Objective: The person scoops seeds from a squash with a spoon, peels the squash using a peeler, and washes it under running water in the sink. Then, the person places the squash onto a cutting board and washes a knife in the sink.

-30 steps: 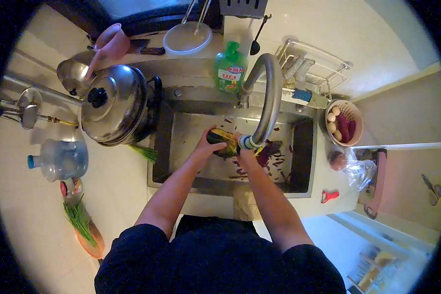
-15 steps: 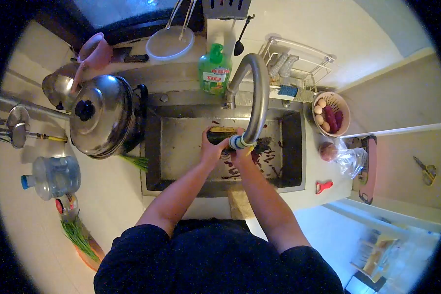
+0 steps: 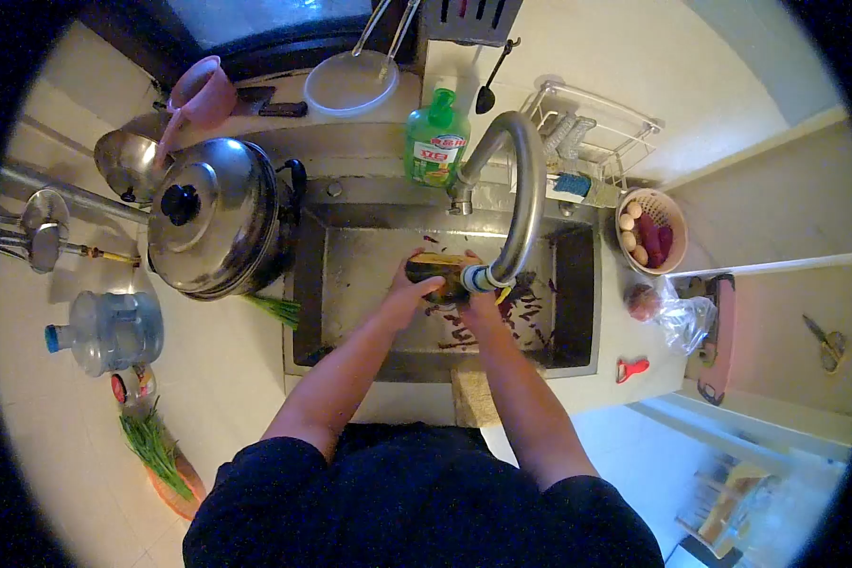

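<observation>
Over the sink (image 3: 346, 275), both my hands hold a piece of pumpkin (image 3: 439, 275) with dark green rind and a yellow cut edge along its far side. My left hand (image 3: 411, 295) wraps its left side, thumb lying across the rind. On the right side my right hand (image 3: 483, 296) grips it, partly hidden behind the faucet (image 3: 530, 189) and its blue-and-white striped tip. I cannot make out whether water is running. Dark reddish peelings (image 3: 530, 317) are scattered over the sink floor, mostly to the right of my hands.
A large lidded steel pot (image 3: 213, 213) stands left of the sink. Behind it is a green soap bottle (image 3: 436, 142). On the right are a pink basket (image 3: 667, 204) of eggs and purple roots, a plastic bag (image 3: 688, 322) and a red peeler (image 3: 631, 370). Green stalks (image 3: 275, 309) lie beside the pot.
The whole view has shifted slightly, so the surroundings sit further right. The pumpkin has turned a little in my hands, showing more of its dark rind.
</observation>
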`<state>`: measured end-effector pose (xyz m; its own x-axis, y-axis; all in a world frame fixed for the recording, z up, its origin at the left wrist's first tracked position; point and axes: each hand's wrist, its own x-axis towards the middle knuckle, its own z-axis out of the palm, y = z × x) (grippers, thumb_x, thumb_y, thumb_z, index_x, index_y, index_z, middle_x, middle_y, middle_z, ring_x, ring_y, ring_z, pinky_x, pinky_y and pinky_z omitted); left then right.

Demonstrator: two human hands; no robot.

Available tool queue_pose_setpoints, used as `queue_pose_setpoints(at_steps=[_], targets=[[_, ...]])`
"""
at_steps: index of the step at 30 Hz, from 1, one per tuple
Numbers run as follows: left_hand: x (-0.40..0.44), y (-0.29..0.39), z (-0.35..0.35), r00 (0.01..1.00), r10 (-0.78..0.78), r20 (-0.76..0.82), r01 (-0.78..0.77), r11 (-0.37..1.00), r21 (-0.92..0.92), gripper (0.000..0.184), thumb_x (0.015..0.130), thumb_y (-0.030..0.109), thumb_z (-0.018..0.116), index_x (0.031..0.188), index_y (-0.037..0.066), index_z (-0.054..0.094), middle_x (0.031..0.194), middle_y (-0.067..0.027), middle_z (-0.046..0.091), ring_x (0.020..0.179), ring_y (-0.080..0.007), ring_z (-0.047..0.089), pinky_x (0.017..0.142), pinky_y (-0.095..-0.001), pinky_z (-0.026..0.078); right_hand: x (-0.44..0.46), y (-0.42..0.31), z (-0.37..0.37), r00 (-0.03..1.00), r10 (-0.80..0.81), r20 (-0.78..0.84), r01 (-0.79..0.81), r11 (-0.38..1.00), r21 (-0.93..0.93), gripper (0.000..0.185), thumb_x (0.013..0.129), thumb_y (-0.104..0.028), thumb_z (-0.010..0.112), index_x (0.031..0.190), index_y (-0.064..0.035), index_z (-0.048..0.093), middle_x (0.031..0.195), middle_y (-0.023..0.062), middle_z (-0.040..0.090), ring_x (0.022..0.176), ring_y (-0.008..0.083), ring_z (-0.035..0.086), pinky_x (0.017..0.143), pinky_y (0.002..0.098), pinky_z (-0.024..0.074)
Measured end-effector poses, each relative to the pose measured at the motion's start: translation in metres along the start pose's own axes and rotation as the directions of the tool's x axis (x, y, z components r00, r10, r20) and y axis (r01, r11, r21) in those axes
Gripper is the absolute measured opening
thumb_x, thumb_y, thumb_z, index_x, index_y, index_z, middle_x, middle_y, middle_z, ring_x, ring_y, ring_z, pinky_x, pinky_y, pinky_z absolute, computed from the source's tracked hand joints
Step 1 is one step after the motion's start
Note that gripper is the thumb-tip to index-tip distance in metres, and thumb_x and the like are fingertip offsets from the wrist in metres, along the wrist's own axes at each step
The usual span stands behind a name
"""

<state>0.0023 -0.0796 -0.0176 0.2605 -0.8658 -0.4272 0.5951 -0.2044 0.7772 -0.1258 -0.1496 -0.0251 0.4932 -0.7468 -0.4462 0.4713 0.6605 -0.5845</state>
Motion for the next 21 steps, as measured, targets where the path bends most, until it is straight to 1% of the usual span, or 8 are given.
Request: queue_pose_setpoints(at_steps=[2, 5, 6, 9, 13, 14, 17, 21], targets=[[0.023, -0.029, 0.002, 0.993, 0.013, 0.12, -0.016, 1.0, 0.024, 0.07, 0.071, 0.01, 0.07, 0.13, 0.017, 0.032, 0.114, -0.0054, 0.051, 0.1, -0.0195, 0.054, 0.082, -0.0315, 0.047, -0.019, -0.02, 0.003, 0.993, -0.019, -0.113, 0.016, 0.999, -0.028, 0.053, 0.083, -0.038, 0.058, 0.123, -0.0096, 0.037, 0.102, 0.009, 0.056, 0.084, 0.0218, 0.059, 0.068, 0.0355, 0.0512], [0.041, -0.032, 0.028, 0.919, -0.393, 0.002, 0.393, 0.919, 0.038, 0.068, 0.074, 0.012, 0.067, 0.13, 0.02, 0.031, 0.115, -0.0047, 0.051, 0.097, -0.0202, 0.055, 0.078, -0.0341, 0.049, -0.011, -0.019, -0.049, 0.974, -0.028, -0.223, 0.008, 0.996, -0.089, 0.051, 0.083, -0.03, 0.059, 0.124, -0.0081, 0.038, 0.101, 0.0094, 0.056, 0.084, 0.0207, 0.059, 0.069, 0.0321, 0.0499], [0.031, -0.014, 0.047, 0.919, -0.392, -0.04, 0.394, 0.906, 0.158, 0.047, 0.086, 0.015, 0.054, 0.127, 0.018, 0.032, 0.115, -0.0053, 0.053, 0.093, -0.0194, 0.059, 0.072, -0.0392, 0.052, -0.009, -0.021, -0.059, 0.966, -0.024, -0.258, 0.002, 0.996, -0.087, 0.05, 0.083, -0.026, 0.059, 0.125, -0.0075, 0.038, 0.102, 0.0094, 0.056, 0.085, 0.0202, 0.058, 0.071, 0.03, 0.0489], [0.027, -0.023, 0.055, 0.916, -0.401, -0.022, 0.399, 0.915, -0.062, 0.061, 0.08, 0.013, 0.061, 0.131, 0.021, 0.029, 0.115, -0.0079, 0.051, 0.101, -0.0225, 0.054, 0.076, -0.0358, 0.05, -0.034, -0.036, -0.036, 0.895, -0.278, -0.35, 0.072, 0.862, -0.501, 0.047, 0.083, -0.019, 0.059, 0.122, -0.0015, 0.038, 0.106, 0.0108, 0.054, 0.089, 0.0208, 0.059, 0.071, 0.0302, 0.0505], [0.021, -0.04, 0.017, 0.828, -0.467, 0.31, 0.56, 0.674, -0.482, 0.057, 0.084, 0.006, 0.053, 0.132, 0.02, 0.027, 0.122, -0.0104, 0.045, 0.107, -0.0279, 0.051, 0.084, -0.046, 0.049, -0.047, -0.038, -0.011, 0.887, -0.462, 0.028, 0.228, 0.383, -0.895, 0.064, 0.072, -0.01, 0.069, 0.125, -0.0005, 0.036, 0.11, 0.0103, 0.053, 0.098, 0.0186, 0.053, 0.082, 0.0299, 0.0447], [0.024, -0.041, 0.005, 0.821, -0.46, 0.339, 0.571, 0.653, -0.497, 0.063, 0.08, 0.0, 0.055, 0.133, 0.019, 0.026, 0.124, -0.0099, 0.042, 0.11, -0.0294, 0.048, 0.087, -0.0518, 0.046, -0.035, -0.027, -0.024, 0.913, -0.4, 0.084, 0.287, 0.482, -0.827, 0.07, 0.068, -0.006, 0.072, 0.127, -0.0013, 0.035, 0.111, 0.0089, 0.053, 0.102, 0.0183, 0.051, 0.087, 0.03, 0.0418], [-0.004, 0.004, 0.015, 0.976, -0.17, 0.134, 0.202, 0.938, -0.281, 0.066, 0.076, -0.005, 0.057, 0.131, 0.018, 0.03, 0.124, -0.0096, 0.043, 0.112, -0.0285, 0.047, 0.086, -0.049, 0.047, -0.027, -0.029, -0.022, 0.981, -0.159, 0.113, 0.194, 0.721, -0.665, 0.084, 0.059, -0.012, 0.08, 0.127, -0.0041, 0.033, 0.111, 0.0096, 0.051, 0.101, 0.0209, 0.051, 0.088, 0.0304, 0.0413], [0.009, -0.001, 0.006, 0.954, 0.016, 0.3, 0.004, 0.998, -0.067, 0.077, 0.068, -0.008, 0.063, 0.131, 0.022, 0.03, 0.126, -0.0086, 0.042, 0.112, -0.0255, 0.047, 0.083, -0.0429, 0.047, -0.022, -0.034, -0.039, 0.984, 0.147, 0.099, -0.044, 0.746, -0.665, 0.1, 0.056, -0.004, 0.08, 0.136, -0.0055, 0.021, 0.118, 0.0108, 0.05, 0.107, 0.02, 0.049, 0.09, 0.0302, 0.0413]])
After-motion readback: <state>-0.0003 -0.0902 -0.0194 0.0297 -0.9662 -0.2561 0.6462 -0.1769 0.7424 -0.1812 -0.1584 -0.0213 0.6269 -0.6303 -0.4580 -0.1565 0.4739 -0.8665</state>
